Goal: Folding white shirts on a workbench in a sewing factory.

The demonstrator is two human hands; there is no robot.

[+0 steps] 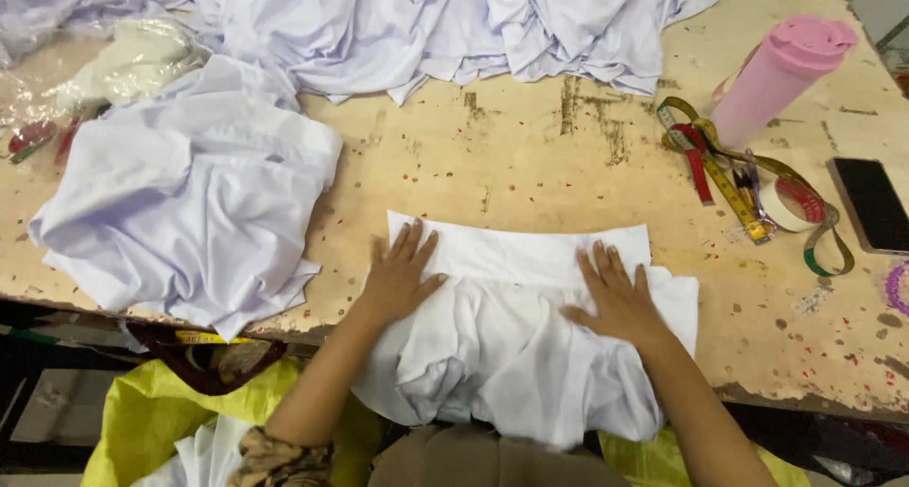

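A white garment (516,340) lies at the near edge of a worn wooden table (530,156), its flat band stretched across the top and its gathered body hanging over the edge. My left hand (400,274) presses flat on the garment's left side, fingers spread. My right hand (617,298) presses flat on its right side, fingers together and pointing away from me. Neither hand grips the cloth.
A crumpled white garment (189,194) lies at the left and a heap of white cloth (426,23) at the back. At the right stand a pink tumbler (781,75), a measuring tape (729,175), a tape roll (791,203) and a dark phone (873,203). A yellow bag (156,411) sits below the table.
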